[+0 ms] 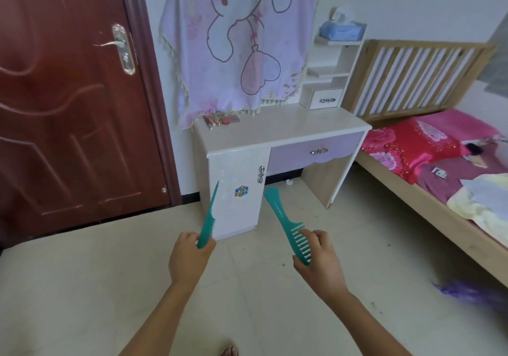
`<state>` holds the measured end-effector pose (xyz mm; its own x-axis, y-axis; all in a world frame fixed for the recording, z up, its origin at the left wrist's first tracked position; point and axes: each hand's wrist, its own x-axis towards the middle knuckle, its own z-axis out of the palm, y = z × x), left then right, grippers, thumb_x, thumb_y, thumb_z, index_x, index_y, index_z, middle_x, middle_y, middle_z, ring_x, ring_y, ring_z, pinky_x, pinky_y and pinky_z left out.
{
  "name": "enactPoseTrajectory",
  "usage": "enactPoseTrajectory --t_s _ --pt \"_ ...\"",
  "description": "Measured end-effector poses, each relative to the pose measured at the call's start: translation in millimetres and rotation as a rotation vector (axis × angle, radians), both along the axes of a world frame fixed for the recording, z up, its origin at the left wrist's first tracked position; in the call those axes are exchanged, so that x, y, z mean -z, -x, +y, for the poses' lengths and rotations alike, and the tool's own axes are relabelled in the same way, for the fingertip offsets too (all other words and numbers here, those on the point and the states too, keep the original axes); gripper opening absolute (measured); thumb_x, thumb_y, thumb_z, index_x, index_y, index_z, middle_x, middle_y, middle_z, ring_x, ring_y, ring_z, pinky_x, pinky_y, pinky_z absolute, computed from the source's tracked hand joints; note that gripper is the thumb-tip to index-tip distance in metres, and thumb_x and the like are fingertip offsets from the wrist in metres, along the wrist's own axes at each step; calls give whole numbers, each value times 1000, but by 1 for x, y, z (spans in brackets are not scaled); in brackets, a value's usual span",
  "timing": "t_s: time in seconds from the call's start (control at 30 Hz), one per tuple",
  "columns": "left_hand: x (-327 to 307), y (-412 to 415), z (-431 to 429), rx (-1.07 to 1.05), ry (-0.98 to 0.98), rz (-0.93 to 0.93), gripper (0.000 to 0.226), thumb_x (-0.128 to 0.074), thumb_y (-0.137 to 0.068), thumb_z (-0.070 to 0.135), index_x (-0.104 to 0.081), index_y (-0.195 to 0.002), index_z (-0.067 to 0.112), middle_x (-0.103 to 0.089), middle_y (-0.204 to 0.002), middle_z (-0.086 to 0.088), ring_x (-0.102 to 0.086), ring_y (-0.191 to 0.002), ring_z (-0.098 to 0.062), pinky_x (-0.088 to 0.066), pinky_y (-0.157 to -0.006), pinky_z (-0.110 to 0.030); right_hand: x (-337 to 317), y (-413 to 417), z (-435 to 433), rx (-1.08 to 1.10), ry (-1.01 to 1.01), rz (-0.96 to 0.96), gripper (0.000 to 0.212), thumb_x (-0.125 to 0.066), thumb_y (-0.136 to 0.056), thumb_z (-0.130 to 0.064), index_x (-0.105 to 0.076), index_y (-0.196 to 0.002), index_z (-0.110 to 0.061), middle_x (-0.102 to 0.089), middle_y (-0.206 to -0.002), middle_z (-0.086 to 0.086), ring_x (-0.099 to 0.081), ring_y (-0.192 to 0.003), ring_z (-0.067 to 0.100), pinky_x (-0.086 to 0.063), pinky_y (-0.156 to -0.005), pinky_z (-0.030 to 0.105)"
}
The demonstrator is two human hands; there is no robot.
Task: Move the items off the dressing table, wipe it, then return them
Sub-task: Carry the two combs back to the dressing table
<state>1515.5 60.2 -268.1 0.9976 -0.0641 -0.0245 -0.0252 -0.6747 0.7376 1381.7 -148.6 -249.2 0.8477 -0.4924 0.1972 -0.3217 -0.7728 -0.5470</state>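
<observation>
The white dressing table (280, 127) with a lilac drawer stands against the far wall, some way in front of me. A few small cosmetics (220, 120) lie at its back left corner. My left hand (188, 256) grips a thin teal tail comb (209, 218) by its toothed end, tail pointing up. My right hand (319, 256) holds a wide-tooth teal comb (288, 223) by its teeth, handle pointing up and left. Both hands are held over the floor, short of the table.
A dark red door (68, 94) is at the left. A bed (439, 163) with a pink cover and wooden headboard fills the right. A white shelf unit (330, 69) with a tissue pack stands on the table's right end. A purple thing (467, 292) lies on the floor.
</observation>
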Motion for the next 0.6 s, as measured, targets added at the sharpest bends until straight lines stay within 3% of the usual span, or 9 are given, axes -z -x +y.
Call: enactPoseTrajectory --t_s 0.2,0.33,0.47,0.6 --pt "-17 -102 -77 106 91 -34 16 -59 -83 28 -59 -76 14 -55 -92 -2 -55 -77 -22 -37 -61 -27 -17 -84 -59 135 -11 -45 53 -69 -75 -10 -51 -124 -13 -46 -116 8 -52 -102 26 -55 -75 37" --pt "-8 -137 -106 130 68 -7 15 -60 -83 30 -63 -84 15 -54 -91 3 -56 -78 -21 -42 -63 -29 5 -115 -68 221 -117 -40 53 -72 -72 -7 -53 -121 -11 -45 -111 5 -49 -90 15 -53 -75 32" --pt "2 -163 -126 164 19 26 14 -57 -84 30 -60 -80 17 -59 -75 -3 -56 -69 -22 -42 -58 -29 24 -140 -96 232 -138 10 52 -75 -67 -3 -57 -116 -7 -49 -108 11 -55 -87 25 -55 -73 41" --pt "5 -201 -156 165 2 49 7 -56 -85 30 -57 -83 23 -59 -66 0 -55 -63 -21 -39 -56 -28 29 -190 -136 250 -132 21 52 -75 -66 -4 -58 -115 -5 -52 -107 15 -58 -86 30 -52 -71 37"
